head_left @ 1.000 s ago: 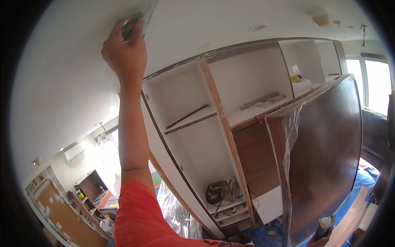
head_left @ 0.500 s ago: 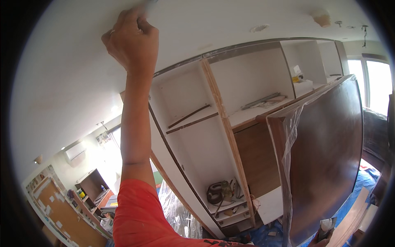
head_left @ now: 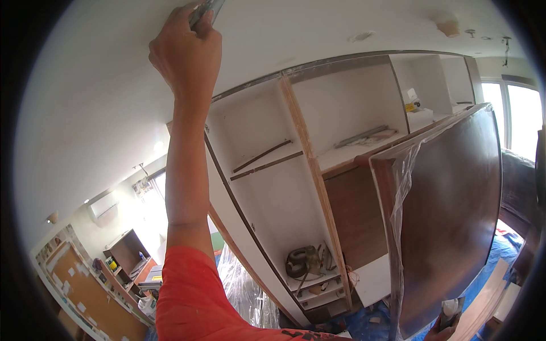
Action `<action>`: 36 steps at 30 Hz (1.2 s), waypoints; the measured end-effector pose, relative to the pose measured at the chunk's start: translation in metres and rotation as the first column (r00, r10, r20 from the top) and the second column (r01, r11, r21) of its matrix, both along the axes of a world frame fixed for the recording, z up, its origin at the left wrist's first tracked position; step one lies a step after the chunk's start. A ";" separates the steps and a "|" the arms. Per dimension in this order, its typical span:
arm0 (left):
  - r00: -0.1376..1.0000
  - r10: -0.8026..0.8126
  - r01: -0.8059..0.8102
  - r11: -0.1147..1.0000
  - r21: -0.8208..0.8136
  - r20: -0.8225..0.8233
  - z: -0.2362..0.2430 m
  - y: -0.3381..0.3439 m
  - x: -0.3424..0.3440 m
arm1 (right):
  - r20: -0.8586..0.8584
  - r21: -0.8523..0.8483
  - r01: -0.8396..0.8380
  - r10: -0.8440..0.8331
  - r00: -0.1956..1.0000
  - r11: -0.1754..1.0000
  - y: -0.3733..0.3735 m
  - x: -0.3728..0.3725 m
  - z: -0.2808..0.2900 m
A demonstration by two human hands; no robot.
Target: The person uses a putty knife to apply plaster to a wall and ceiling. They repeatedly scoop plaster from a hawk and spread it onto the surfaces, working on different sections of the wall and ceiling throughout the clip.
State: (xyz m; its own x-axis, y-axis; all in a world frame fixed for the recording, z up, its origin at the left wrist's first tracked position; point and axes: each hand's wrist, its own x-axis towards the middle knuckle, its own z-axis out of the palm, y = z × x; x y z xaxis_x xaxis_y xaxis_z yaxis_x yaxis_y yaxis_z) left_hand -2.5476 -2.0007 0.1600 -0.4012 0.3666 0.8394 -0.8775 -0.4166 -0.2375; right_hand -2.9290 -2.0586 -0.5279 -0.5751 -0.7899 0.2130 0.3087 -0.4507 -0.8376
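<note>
My left hand (head_left: 190, 51) is raised to the white ceiling (head_left: 114, 74) at the top of the view. Its fingers are closed round a grey putty knife (head_left: 209, 10), which is partly cut off by the upper edge. A red sleeve covers my upper arm. Low on the right, only part of my right hand (head_left: 438, 332) shows, closed on a grey scraper (head_left: 459, 310) with a lump of white putty (head_left: 451, 307) on it. Beyond that hand stands a dark brown panel (head_left: 443, 216) with clear plastic film along its edge.
An open white cabinet (head_left: 261, 125) reaches up to the ceiling. A power tool (head_left: 304, 261) sits on its lower shelf, with loose strips (head_left: 364, 136) higher up. Blue sheeting (head_left: 503, 250) and wooden boards (head_left: 483, 307) lie at the right. Holes and hanging wires (head_left: 506, 51) mark the ceiling.
My left hand has turned and shifted slightly right, and more of the putty knife shows. My right hand has barely moved.
</note>
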 end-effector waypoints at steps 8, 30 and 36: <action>0.994 -0.086 0.087 0.996 0.002 0.068 0.013 -0.001 0.011 | -0.062 0.006 0.018 -0.017 0.998 1.000 0.007 0.003 0.021; 0.954 -0.058 0.079 0.995 -0.060 0.295 0.011 -0.014 0.005 | -0.099 -0.025 -0.036 0.033 0.994 0.999 0.010 0.016 0.039; 0.958 -0.275 0.264 0.957 0.122 0.086 0.020 -0.002 0.008 | 0.329 -0.095 -0.174 0.196 0.924 0.980 0.013 0.015 0.061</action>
